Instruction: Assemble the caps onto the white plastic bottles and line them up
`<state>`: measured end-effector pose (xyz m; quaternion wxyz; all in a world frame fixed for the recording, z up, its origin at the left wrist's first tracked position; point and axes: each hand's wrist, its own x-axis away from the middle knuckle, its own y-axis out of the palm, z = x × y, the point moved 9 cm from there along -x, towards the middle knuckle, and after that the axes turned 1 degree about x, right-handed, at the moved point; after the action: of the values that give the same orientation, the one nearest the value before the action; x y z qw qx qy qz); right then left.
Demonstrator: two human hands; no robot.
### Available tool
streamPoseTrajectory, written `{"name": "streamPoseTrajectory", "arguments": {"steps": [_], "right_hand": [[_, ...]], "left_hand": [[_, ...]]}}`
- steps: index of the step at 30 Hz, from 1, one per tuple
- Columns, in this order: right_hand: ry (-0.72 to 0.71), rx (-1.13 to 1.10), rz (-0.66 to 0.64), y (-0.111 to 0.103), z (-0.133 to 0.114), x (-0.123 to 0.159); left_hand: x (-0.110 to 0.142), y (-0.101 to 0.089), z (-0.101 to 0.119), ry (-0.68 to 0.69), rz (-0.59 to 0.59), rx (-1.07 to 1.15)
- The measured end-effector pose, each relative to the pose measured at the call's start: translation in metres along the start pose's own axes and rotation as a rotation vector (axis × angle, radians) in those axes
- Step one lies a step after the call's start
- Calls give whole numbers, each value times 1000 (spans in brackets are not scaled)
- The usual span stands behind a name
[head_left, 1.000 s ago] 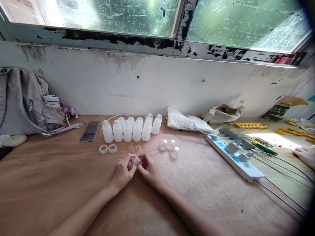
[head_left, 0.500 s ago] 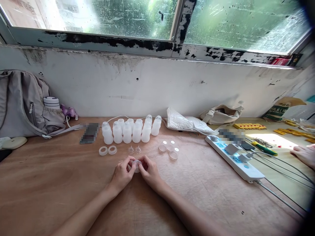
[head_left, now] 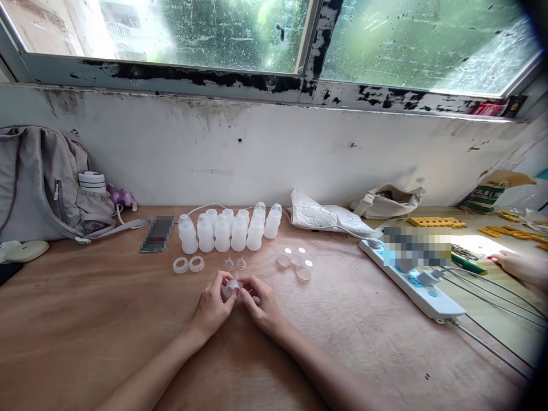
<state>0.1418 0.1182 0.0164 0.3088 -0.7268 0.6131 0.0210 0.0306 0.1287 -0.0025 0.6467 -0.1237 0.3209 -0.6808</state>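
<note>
Both my hands meet at the near middle of the table, around a translucent bottle collar (head_left: pixel 233 285). A thin, clear tip like a teat's stands up from it. My left hand (head_left: pixel 213 305) grips the collar's left side between thumb and fingers, and my right hand (head_left: pixel 262 305) closes on its right side. Fingers hide part of the collar. Just beyond lie two clear teats (head_left: pixel 241 262) side by side. To their left rest two white collars (head_left: pixel 180 265). Frosted baby bottles (head_left: pixel 222 234) stand in a cluster behind, several of them with clear caps. Clear round pieces (head_left: pixel 303 273) lie to the right.
A blurred phone (head_left: pixel 157 234) and a grey backpack (head_left: pixel 38 182) are at the left. White power strip (head_left: pixel 413 282) and its cables cross the right side. A silver pouch (head_left: pixel 327 214) lies by the wall. Another person's hand (head_left: pixel 520 267) is at far right.
The collar has been tilted between my fingers, so its ridged side and a thin tip now show. My hands stay in nearly the same place. The other person's hand has shifted left.
</note>
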Motion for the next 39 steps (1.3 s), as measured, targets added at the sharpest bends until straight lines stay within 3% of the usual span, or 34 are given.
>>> {"name": "streamPoseTrajectory", "arguments": {"steps": [3, 8, 12, 21, 27, 32, 36, 39], "right_hand": [[35, -73, 10, 0, 4, 1], [258, -403, 63, 6, 28, 1], [357, -535, -1, 14, 36, -2], [325, -473, -32, 11, 33, -1], [316, -409, 59, 0, 37, -4], [311, -402, 60, -1, 38, -5], [284, -387, 42, -4, 36, -6], [276, -381, 102, -16, 41, -9]], "left_hand": [[-1, -2, -3, -12, 12, 37], [-3, 0, -4, -8, -31, 185], [-3, 2, -1, -2, -49, 224], [-3, 4, 3, 25, -92, 206], [-4, 8, -5, -41, -121, 404], [-3, 9, 3, -20, -160, 445], [-1, 7, 5, -9, -96, 382], [0, -3, 13, 62, -18, 299]]}}
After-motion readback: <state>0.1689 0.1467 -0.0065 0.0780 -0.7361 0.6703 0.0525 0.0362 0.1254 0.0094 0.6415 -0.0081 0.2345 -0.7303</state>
